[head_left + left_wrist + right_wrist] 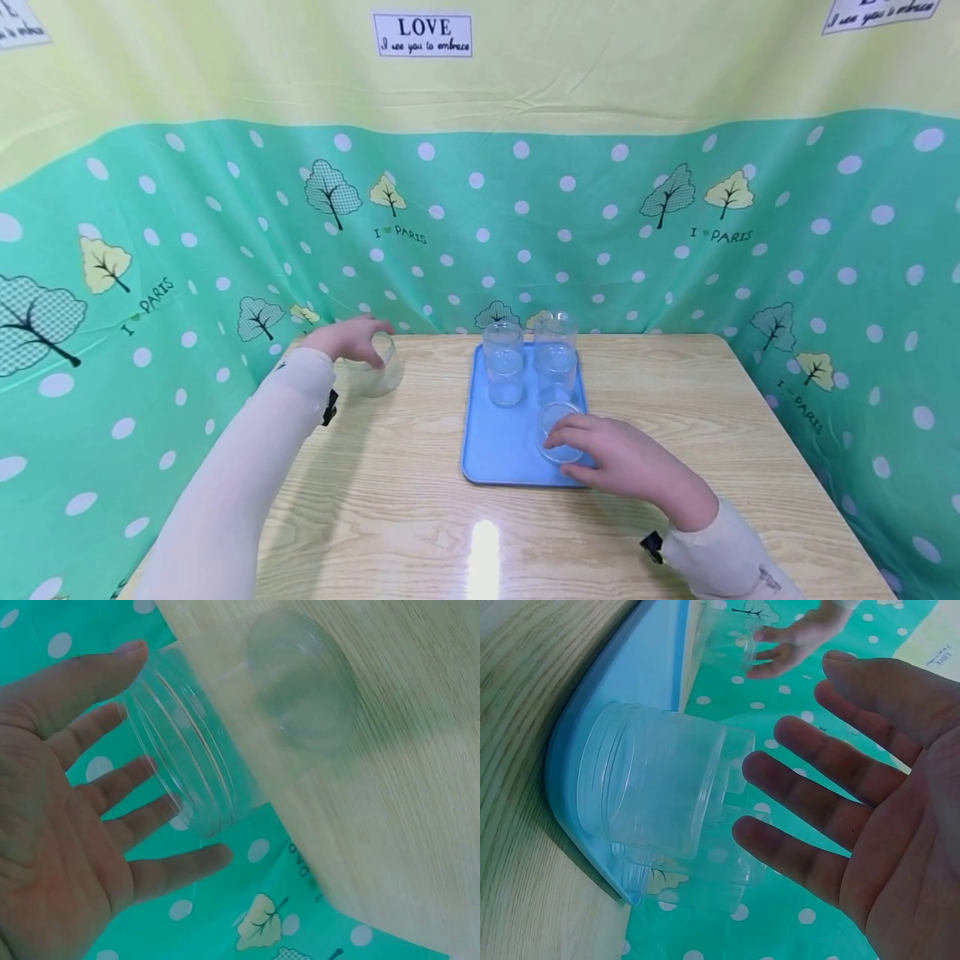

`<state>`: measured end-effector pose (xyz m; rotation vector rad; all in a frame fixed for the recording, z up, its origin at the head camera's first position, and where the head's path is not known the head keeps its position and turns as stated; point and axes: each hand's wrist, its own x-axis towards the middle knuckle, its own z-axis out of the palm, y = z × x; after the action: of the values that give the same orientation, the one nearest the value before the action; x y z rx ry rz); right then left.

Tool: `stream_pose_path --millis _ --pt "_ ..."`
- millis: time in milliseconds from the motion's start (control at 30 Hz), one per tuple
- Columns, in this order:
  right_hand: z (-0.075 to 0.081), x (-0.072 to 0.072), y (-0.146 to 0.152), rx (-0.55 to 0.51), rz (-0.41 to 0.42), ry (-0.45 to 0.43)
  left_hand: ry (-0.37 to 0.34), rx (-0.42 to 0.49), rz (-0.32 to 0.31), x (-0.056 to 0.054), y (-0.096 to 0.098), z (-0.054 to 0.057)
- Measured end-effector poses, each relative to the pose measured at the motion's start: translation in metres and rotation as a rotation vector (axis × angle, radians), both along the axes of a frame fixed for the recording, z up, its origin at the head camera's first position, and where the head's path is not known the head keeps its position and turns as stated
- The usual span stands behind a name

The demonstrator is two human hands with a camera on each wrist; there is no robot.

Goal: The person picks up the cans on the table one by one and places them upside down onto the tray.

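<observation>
A clear jar (378, 375) stands at the table's far left, its threaded mouth up. Around that mouth is my left hand (351, 340), fingers spread and nearly straight; the left wrist view shows the thumb (112, 671) at the rim of the jar (225, 727). My right hand (622, 458) hovers at the near right corner of a blue tray (495, 454). Its loosely bent fingers (802, 787) are apart from a clear jar (656, 780), which stands threaded end down on the tray.
Several more clear jars, among them one (506, 379) at the left and one (557, 333) at the back right, stand on the tray. The wooden table (405, 500) meets a green dotted curtain (450, 242) at its back and sides.
</observation>
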<state>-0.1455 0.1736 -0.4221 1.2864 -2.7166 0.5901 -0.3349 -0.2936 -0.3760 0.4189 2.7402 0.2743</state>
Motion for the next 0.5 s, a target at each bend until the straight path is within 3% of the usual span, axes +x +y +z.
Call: stream_pose_path --millis 500 --pt "0.002 0.0014 -0.0003 0.001 0.01 -0.016 -0.024 -0.007 0.026 0.0029 -0.0019 0.0004"
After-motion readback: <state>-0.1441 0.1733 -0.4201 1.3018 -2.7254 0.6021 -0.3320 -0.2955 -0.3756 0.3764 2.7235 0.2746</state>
